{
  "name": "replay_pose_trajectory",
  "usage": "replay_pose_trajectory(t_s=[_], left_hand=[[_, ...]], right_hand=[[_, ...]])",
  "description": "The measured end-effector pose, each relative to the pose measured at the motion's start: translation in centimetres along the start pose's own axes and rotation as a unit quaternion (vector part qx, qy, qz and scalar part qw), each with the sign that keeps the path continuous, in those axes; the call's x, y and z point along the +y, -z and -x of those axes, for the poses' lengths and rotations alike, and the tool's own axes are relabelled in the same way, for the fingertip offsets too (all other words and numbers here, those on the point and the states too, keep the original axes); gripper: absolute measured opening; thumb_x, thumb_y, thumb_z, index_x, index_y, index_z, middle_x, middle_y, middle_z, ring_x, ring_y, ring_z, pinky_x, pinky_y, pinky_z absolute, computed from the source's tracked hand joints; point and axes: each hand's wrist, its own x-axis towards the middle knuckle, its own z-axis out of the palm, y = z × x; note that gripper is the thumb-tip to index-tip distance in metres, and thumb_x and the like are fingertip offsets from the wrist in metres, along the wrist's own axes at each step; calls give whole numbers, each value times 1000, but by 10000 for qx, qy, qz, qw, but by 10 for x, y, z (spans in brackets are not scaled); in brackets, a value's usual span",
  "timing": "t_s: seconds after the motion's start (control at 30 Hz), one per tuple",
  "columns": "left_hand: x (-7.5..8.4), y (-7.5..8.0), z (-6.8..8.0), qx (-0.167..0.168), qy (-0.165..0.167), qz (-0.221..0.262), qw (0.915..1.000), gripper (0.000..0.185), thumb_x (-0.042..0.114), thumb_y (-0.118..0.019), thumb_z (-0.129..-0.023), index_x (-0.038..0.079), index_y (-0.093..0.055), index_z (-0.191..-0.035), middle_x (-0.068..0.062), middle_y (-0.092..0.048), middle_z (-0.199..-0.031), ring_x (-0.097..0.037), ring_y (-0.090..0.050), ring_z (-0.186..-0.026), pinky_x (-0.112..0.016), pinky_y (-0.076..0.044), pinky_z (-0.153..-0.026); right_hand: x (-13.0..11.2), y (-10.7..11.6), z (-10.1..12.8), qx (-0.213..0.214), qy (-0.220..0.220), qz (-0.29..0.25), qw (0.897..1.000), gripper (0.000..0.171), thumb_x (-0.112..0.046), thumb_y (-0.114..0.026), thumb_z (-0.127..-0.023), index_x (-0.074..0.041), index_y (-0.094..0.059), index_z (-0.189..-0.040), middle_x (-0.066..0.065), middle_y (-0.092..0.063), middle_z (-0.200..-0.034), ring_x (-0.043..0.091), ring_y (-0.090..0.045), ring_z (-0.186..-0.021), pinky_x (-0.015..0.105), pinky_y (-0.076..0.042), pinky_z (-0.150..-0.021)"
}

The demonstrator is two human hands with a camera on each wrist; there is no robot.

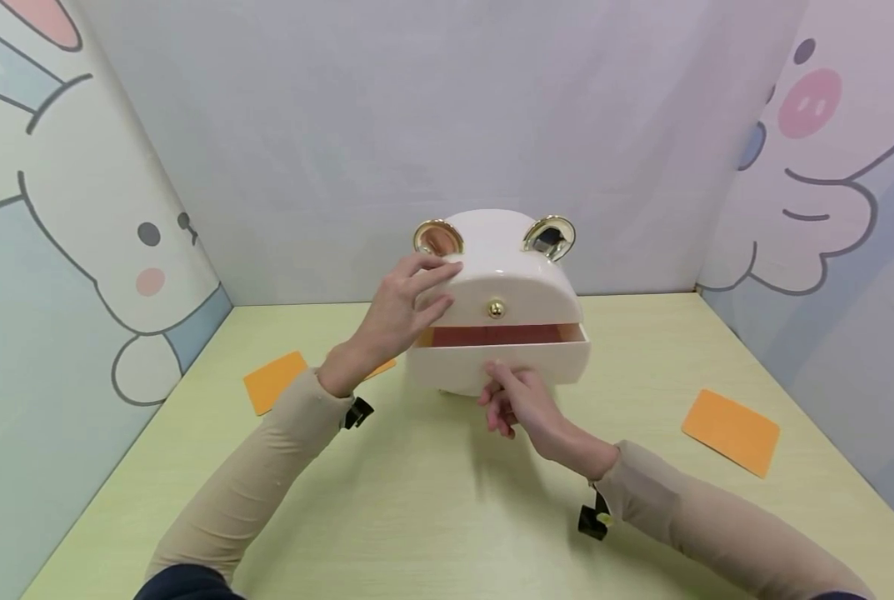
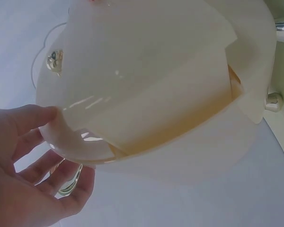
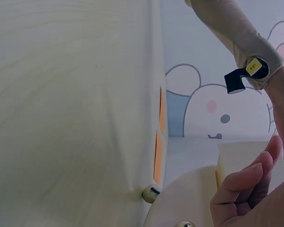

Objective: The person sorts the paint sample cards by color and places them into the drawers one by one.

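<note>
A glossy white rounded box (image 1: 495, 279) with two gold horn-shaped ears and a gold knob (image 1: 496, 309) stands at the middle of the table. Its lower drawer (image 1: 447, 363) is pulled partway out, and a reddish-brown inside shows. My left hand (image 1: 397, 308) rests against the upper left of the box, fingers fairly straight, next to the left gold ear (image 1: 437, 237). In the left wrist view, fingers (image 2: 57, 184) lie by the box's rounded edge. At the middle of the drawer front, my right hand (image 1: 525, 404) holds the drawer with curled fingers; its exact grip is hidden.
One orange card (image 1: 731, 432) lies on the table at the right, another (image 1: 272, 379) at the left. Part of a further orange piece (image 1: 382, 369) shows beside my left wrist. Printed cartoon panels and a pale back wall (image 1: 387, 125) surround the table.
</note>
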Motion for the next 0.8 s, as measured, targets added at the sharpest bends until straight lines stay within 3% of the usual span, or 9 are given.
replay_pose_trajectory(t_s=[0.33,0.8], left_hand=[[2,0,-2,-3,-92,-48,9999,39,6,-69,-88,4,-63,-126,-15,-60,-120,-30,-56,-111,-43,-48,-92],[0,0,0,49,-53,-28,10000,38,6,-69,-88,4,-64,-125,-16,-60,-119,-31,-56,-110,-43,-47,-92]], right_hand=[[-4,5,-15,112,-10,41,9999,47,-39,-43,-100,-1,-58,-77,1,-56,-49,12,-47,-41,25,-38,-42],[-7,11,-31,-89,-108,148,9998,44,-35,-43,-100,-1,-57,-76,0,-55,-48,12,-47,-42,24,-39,-42]])
